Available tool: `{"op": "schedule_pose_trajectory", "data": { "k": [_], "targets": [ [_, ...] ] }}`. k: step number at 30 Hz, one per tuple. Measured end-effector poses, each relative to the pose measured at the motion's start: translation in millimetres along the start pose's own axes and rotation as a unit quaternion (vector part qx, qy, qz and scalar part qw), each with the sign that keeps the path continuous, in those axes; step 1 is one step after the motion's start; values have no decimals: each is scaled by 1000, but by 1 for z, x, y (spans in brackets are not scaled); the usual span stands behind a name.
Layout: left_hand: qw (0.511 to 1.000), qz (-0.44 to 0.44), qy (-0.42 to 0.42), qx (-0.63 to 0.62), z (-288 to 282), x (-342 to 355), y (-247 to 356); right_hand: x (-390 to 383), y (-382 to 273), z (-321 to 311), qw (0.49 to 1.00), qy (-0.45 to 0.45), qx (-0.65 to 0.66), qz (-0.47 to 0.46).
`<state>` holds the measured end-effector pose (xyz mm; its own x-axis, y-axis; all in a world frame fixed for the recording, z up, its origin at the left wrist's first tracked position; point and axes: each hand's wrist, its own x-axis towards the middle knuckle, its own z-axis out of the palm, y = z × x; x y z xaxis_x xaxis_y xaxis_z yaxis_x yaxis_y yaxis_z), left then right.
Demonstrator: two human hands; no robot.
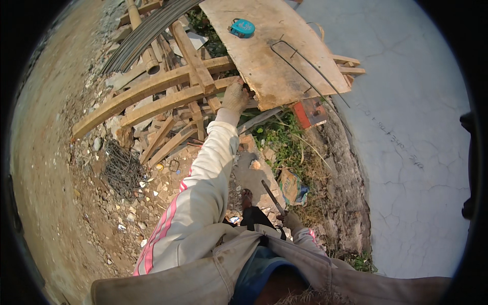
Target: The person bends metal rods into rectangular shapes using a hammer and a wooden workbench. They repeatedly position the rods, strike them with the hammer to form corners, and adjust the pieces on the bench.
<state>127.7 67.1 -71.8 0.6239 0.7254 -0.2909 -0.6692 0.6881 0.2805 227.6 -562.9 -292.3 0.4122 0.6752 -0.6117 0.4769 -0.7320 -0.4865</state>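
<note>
My left hand [235, 97], in a pale work glove, reaches forward to the near left edge of a worn plywood board [274, 51]. Its fingers close around that edge, partly hidden. Down by my right side, my gloved right hand [292, 222] is closed on a dark metal bar [273, 196], which points up and away. On the board rest a turquoise tape measure [241, 28] and a bent steel rod [305, 73] shaped like a long hook.
Wooden beams [152, 86] lie crossed under and left of the board, with a bundle of steel rods [147, 35] above. A tangle of wire [123, 170] lies on rubble. Right are a red box-like object [309, 113], a crumpled bag [293, 188] and a cracked grey wall [412, 127].
</note>
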Motion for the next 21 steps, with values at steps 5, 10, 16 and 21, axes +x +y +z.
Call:
{"op": "schedule_pose_trajectory", "data": {
  "k": [5,10,16,21],
  "targets": [
    [997,8,80,-14,34,-9,-14,-21,10,21,996,-20,-89,-25],
    [991,69,39,104,35,-11,-6,-68,-68,-2,987,-15,108,119],
    [999,19,3,38,5,8,-3,-89,-126,-27,994,19,0,110],
    [999,-12,-51,-2,-6,14,-1,-85,-181,-112,984,-57,61,155]
  ]
}}
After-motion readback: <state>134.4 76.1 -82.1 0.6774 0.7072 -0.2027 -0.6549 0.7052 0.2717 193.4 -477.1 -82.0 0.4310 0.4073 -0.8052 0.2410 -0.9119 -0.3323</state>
